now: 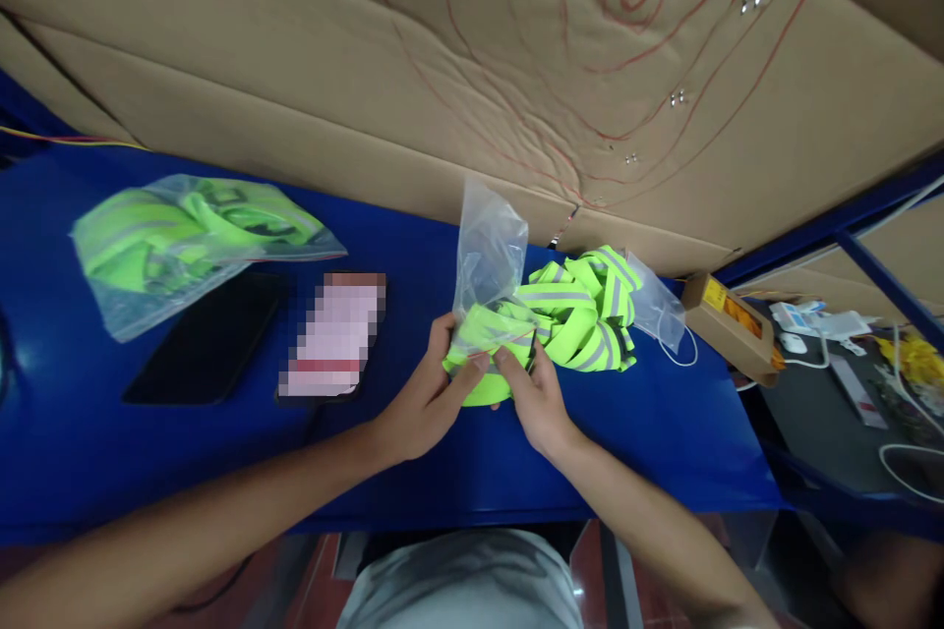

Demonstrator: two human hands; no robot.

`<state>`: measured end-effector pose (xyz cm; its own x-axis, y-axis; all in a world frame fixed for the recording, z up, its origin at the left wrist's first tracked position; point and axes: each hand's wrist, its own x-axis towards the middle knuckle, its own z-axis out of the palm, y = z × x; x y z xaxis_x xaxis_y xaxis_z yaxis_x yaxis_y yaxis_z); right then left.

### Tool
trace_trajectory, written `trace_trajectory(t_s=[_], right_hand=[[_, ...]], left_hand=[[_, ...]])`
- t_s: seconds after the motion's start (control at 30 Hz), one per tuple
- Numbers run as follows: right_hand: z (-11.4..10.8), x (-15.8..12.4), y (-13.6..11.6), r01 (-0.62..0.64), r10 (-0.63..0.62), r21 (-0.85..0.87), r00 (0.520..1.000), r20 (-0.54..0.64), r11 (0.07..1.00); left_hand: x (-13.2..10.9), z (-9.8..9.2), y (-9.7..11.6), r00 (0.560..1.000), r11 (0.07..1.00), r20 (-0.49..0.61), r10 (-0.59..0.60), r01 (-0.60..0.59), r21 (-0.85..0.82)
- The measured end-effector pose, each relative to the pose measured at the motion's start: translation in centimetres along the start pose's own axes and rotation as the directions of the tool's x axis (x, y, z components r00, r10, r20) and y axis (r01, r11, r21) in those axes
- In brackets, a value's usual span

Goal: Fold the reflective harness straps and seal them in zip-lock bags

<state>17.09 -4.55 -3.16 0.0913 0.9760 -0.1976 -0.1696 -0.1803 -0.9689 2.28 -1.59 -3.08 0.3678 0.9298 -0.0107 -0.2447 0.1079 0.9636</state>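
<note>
And there's the neon reflective strap bundle [483, 391], over the blue worktop [656, 442], left hand [420, 403] and right hand [544, 405] both pinching it! Light, soft, springy, I'd judge; best gripped by its folds, since that clear plastic bag [488, 246] against it looks slippery. More reflective straps [590, 300] lie just beside.

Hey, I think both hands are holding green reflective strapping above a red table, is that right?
Not quite: the table is blue, as the head view shows. The left hand and right hand do hold the green reflective strapping above it.
</note>
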Motion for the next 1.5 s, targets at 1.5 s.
trace_trajectory(t_s=[1.5], right_hand=[[-2.5, 0.7, 0.1, 0.419, -0.478, -0.467, 0.878, -0.01, 0.779]], left_hand=[[0.9, 0.2, 0.5, 0.93, 0.915, 0.025, -0.366, 0.364, -0.172]])
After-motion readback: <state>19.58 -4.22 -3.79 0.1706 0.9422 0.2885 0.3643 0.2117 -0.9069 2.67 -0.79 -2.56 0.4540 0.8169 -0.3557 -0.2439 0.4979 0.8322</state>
